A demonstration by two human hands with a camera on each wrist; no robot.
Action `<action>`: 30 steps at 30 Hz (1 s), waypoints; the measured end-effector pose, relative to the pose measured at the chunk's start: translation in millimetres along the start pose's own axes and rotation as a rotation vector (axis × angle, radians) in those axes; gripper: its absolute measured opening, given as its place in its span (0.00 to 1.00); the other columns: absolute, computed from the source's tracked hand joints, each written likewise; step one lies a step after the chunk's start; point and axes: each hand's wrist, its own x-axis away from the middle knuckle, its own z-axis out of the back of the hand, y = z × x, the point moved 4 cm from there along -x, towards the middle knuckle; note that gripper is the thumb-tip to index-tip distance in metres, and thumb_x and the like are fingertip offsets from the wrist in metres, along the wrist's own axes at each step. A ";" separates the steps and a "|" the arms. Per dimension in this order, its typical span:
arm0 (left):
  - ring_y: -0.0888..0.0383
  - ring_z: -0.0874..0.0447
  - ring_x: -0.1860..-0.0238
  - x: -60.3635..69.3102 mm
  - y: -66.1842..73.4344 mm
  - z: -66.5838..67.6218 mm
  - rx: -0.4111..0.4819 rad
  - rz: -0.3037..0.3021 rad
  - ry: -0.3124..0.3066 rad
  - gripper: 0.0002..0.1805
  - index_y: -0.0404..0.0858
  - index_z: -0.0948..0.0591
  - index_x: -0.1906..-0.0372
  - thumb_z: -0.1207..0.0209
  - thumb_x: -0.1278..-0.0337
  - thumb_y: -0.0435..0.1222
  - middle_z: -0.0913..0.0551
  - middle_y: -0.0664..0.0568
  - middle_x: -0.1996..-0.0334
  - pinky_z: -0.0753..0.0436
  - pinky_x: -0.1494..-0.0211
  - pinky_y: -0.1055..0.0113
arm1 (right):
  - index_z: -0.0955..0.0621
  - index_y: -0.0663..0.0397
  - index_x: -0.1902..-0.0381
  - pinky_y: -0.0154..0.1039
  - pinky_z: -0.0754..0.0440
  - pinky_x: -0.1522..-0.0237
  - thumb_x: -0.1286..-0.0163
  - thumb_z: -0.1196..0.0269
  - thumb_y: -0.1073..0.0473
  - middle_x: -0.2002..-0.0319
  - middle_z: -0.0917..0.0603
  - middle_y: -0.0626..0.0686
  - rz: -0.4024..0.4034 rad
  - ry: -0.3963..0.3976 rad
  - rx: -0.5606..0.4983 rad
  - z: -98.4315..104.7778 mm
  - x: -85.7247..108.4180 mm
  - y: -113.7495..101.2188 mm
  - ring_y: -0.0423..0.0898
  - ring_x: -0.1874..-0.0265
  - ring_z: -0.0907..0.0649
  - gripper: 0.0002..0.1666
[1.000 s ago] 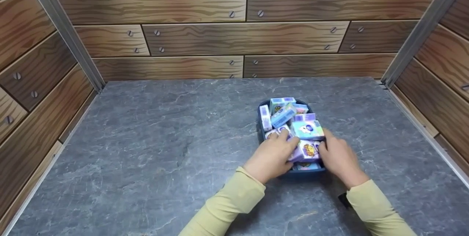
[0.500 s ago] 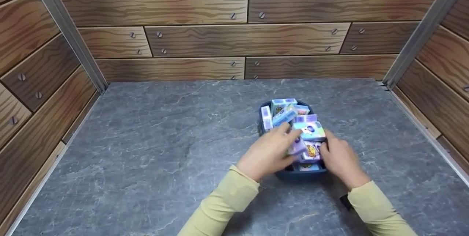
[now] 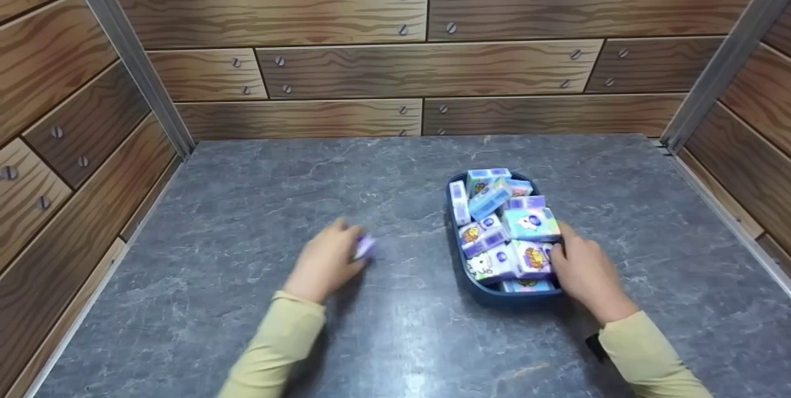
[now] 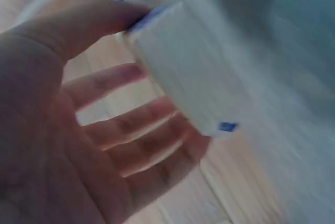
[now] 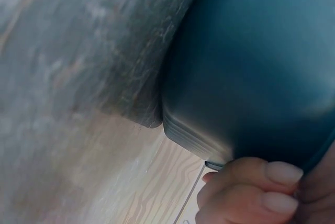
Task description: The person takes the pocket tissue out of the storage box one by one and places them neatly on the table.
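Out over the grey surface, left of the bin, my left hand (image 3: 326, 262) pinches a small purple box (image 3: 364, 246). In the left wrist view the thumb and fingertips of the left hand (image 4: 104, 114) hold the edges of this box (image 4: 188, 67), its pale side showing. A dark blue bin (image 3: 513, 299) holds several small blue and purple boxes (image 3: 530, 225). My right hand (image 3: 590, 271) grips the bin's right rim. In the right wrist view, curled fingers of the right hand (image 5: 251, 192) lie against the bin's wall (image 5: 251, 77).
The grey marbled table (image 3: 247, 200) extends left of the bin. Wood-patterned panels (image 3: 346, 70) stand at the back and both sides, with grey metal posts (image 3: 710, 58) in the corners. A small black object (image 3: 596, 347) shows beside the right cuff.
My left hand has taken a purple box out of the bin and moved left with it over the table. My right hand has stayed on the bin's rim. The head view has shifted slightly.
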 end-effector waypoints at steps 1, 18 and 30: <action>0.47 0.21 0.64 3.9 -9.0 -2.2 -0.025 0.039 -0.026 0.24 0.36 0.19 0.51 0.29 0.56 0.38 0.23 0.44 0.62 0.20 0.63 0.52 | 0.42 0.68 0.30 0.63 0.26 0.55 0.27 0.57 0.58 0.45 0.27 0.76 -0.004 -0.002 0.001 0.9 0.3 1.4 0.66 0.51 0.23 0.31; 0.47 0.22 0.77 21.4 -23.7 6.2 -0.027 -0.051 -0.058 0.08 0.37 0.20 0.77 0.35 0.59 0.23 0.20 0.47 0.78 0.22 0.74 0.54 | 0.43 0.69 0.29 0.65 0.28 0.52 0.27 0.57 0.58 0.44 0.30 0.78 -0.034 -0.017 -0.020 7.8 3.5 9.8 0.70 0.49 0.25 0.32; 0.41 0.18 0.71 -43.6 -91.1 6.7 -0.094 0.106 -0.051 0.11 0.36 0.23 0.82 0.45 0.54 0.20 0.18 0.39 0.73 0.19 0.66 0.50 | 0.44 0.67 0.29 0.62 0.26 0.55 0.26 0.57 0.57 0.42 0.31 0.76 -0.014 -0.038 -0.020 0.5 -0.9 0.0 0.64 0.50 0.23 0.32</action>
